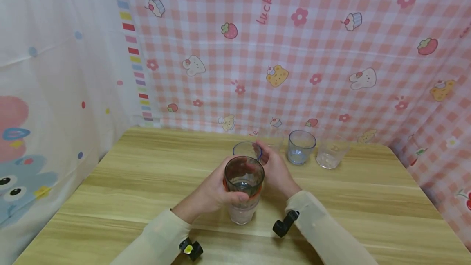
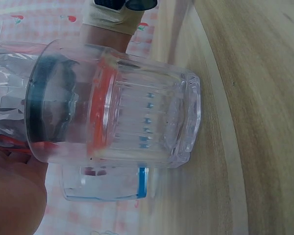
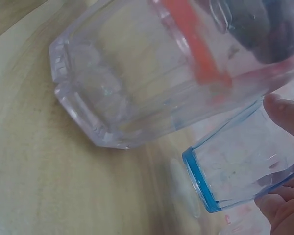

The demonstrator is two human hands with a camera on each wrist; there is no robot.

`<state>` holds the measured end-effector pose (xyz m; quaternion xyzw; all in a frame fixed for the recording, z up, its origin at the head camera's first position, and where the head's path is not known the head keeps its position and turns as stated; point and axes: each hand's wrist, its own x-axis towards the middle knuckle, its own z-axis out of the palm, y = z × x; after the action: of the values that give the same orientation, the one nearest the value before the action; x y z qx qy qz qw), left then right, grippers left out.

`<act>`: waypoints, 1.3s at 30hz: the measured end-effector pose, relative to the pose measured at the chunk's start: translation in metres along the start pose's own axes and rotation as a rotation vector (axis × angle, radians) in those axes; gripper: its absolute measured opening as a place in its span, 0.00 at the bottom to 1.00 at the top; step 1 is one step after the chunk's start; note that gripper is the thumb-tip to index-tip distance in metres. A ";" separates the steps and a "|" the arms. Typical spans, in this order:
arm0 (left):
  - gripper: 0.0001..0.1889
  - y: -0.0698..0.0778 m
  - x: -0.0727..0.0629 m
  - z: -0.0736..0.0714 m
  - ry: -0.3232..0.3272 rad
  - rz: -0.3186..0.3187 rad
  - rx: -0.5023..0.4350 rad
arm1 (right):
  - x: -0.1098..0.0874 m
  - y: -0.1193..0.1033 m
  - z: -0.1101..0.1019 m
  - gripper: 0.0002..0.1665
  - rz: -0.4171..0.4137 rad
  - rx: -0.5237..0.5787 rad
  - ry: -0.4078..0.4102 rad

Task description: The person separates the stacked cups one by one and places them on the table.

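Observation:
A stack of nested clear plastic cups (image 1: pixel 241 214), with a dark grey cup (image 1: pixel 244 169) on top and an orange-red band (image 2: pixel 102 105) between, stands upright in front of me. My left hand (image 1: pixel 217 191) grips it from the left, thumb across the near side. Behind the stack, my right hand (image 1: pixel 276 171) holds a clear blue-tinted cup (image 3: pixel 240 166) between thumb and fingers. The stack partly hides that cup in the head view. Whether the stack's base touches the table, I cannot tell.
On the wooden table (image 1: pixel 154 183), to the right, stand a light blue cup (image 1: pixel 301 150) and a clear cup (image 1: pixel 331 154). Another faint clear cup (image 1: pixel 274 137) is behind my right hand. A pink checked cloth (image 1: pixel 257 60) hangs at the back.

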<state>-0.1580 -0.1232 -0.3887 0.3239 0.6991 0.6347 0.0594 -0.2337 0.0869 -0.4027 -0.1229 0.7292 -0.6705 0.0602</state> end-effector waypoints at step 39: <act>0.55 0.000 0.000 0.001 -0.001 0.008 -0.006 | 0.021 0.023 0.018 0.28 -0.015 0.005 0.110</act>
<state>-0.1574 -0.1223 -0.3884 0.3267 0.6960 0.6368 0.0581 -0.2511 0.0655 -0.4253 -0.0910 0.7288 -0.6785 0.0152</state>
